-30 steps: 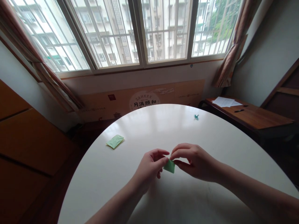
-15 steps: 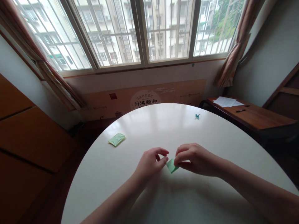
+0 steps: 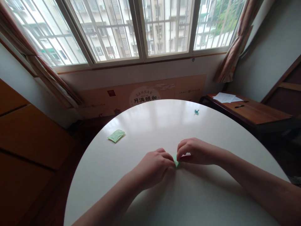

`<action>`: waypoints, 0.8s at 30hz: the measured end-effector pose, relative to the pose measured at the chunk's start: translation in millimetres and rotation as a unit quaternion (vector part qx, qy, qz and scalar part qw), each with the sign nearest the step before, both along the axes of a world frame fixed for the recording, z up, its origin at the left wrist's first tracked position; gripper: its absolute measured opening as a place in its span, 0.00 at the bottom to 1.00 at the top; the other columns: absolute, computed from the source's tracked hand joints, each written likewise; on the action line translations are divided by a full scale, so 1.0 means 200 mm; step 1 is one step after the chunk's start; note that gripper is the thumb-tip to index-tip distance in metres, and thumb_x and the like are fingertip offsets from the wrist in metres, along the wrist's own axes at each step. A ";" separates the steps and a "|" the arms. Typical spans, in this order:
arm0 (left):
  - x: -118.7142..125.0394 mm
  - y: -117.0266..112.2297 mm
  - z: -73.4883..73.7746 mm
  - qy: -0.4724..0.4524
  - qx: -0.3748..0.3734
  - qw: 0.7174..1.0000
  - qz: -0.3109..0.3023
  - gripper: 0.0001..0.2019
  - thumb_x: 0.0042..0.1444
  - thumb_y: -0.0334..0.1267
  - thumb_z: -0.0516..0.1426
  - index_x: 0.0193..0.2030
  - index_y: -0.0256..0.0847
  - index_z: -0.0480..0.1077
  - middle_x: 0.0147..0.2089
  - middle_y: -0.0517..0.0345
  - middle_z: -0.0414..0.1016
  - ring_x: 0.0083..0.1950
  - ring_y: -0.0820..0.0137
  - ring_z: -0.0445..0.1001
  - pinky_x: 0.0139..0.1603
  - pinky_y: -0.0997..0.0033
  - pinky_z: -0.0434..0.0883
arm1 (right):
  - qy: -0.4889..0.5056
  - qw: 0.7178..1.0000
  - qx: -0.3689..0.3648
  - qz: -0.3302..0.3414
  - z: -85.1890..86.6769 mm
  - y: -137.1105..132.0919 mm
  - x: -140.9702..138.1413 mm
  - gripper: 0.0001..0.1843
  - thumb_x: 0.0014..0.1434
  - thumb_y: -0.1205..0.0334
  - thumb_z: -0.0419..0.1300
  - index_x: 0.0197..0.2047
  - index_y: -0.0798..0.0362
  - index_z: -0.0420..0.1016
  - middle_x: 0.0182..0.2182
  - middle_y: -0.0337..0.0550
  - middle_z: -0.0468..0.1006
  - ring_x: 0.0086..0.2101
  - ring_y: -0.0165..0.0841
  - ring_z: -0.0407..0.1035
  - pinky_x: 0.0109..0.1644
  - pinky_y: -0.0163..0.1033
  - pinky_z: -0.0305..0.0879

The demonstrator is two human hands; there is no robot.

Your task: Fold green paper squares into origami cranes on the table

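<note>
A small piece of folded green paper (image 3: 176,162) lies on the white round table (image 3: 150,125), between my two hands. My left hand (image 3: 156,164) has its fingers closed on the paper's left side. From the right, my right hand (image 3: 191,151) pinches the same paper between thumb and fingers. Most of the paper is hidden behind the fingertips, so its folds cannot be made out.
A pale green stack of paper (image 3: 116,136) rests at the table's left. Near the far right edge stands a small teal folded paper figure (image 3: 196,111). Beyond is a wooden bench (image 3: 263,113) bearing white sheets (image 3: 225,97) and a dark pen (image 3: 239,106).
My left hand has moved right and closed on the green paper, where its fingers were apart before. More of the paper is covered now. The whole view has shifted slightly.
</note>
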State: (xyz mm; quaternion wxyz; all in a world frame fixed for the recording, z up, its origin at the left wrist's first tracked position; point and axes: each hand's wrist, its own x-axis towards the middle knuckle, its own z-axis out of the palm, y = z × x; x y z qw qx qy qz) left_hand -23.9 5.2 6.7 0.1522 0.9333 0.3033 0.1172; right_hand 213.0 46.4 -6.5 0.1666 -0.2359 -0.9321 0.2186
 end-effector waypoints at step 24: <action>0.02 0.04 0.04 0.067 -0.077 0.995 -0.009 0.10 0.62 0.28 0.54 0.39 0.45 0.74 0.41 0.64 0.80 0.43 0.66 0.72 0.46 0.67 0.71 | -0.032 0.988 -0.133 -0.073 -0.05 0.09 -0.03 0.03 0.60 0.63 0.65 0.36 0.49 0.82 0.33 0.36 0.82 0.35 0.31 0.74 0.38 0.33 0.63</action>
